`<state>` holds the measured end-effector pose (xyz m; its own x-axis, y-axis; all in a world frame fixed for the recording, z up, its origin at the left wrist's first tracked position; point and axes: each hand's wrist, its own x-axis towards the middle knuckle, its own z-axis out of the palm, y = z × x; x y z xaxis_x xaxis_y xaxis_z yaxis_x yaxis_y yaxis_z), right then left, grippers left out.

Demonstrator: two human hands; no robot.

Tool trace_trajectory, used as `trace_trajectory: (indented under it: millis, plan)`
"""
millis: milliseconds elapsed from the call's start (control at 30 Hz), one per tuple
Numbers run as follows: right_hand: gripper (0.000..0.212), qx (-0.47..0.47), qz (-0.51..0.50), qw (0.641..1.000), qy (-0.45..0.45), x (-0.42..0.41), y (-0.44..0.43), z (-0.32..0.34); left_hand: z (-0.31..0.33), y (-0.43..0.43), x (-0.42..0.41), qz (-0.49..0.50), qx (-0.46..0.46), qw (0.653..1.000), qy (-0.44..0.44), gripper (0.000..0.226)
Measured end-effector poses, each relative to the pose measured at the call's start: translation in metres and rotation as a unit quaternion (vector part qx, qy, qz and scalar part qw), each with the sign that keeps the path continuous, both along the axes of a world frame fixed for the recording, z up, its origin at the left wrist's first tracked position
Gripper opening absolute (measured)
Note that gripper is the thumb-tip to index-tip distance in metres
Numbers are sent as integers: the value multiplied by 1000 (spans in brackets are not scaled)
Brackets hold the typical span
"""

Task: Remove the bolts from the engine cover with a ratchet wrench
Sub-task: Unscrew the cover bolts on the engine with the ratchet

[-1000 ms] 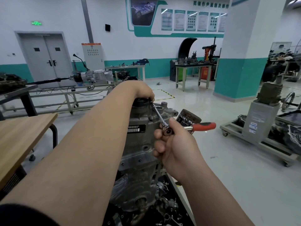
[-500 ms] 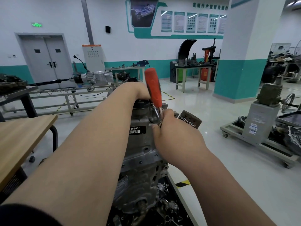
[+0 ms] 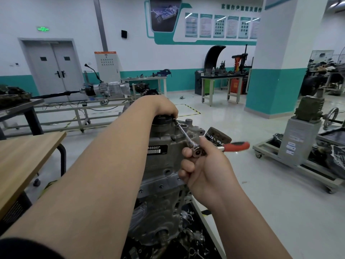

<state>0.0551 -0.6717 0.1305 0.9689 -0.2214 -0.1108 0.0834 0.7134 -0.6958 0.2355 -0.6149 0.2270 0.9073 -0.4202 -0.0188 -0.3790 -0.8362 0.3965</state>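
Note:
A grey engine (image 3: 164,165) stands upright in front of me, with a barcode label on its cover. My right hand (image 3: 207,171) grips the ratchet wrench (image 3: 197,151) at its head, and the red handle (image 3: 237,146) points right. The wrench's long extension bar (image 3: 183,132) runs up and left to a spot on the top of the cover. My left hand (image 3: 164,107) rests curled over the engine's top beside a black cap (image 3: 162,118), its fingertips at the far end of the bar. The bolt itself is hidden under those fingers.
A wooden table (image 3: 24,157) stands close on my left. A dark oil filter (image 3: 217,136) sticks out right of the engine. A wheeled metal stand (image 3: 298,152) with machinery stands on the right, beyond open floor. Loose parts lie at the engine's foot (image 3: 188,240).
The ratchet handle pointed right, swung up to vertical half a second ago, and now points right again. My left hand stayed on the engine's top.

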Motion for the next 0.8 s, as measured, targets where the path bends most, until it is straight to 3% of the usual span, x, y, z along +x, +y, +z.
trace_trajectory:
  millis: [200, 400, 533, 667, 800]
  plan:
    - [38, 170, 58, 983, -37, -3, 4, -1, 0, -1, 2, -2, 4, 1000, -6, 19]
    - [38, 196, 63, 978, -40, -2, 6, -3, -1, 1, 1, 0, -12, 1000, 11, 19]
    - [37, 132, 45, 990, -25, 0, 6, -4, 1, 0, 0, -3, 4, 1000, 7, 20]
    - [33, -13, -7, 1000, 14, 1, 6, -4, 2, -1, 0, -8, 22, 1000, 18, 19]
    - [25, -148, -50, 987, 37, 1, -1, 0, 3, -1, 1, -5, 19, 999, 31, 25]
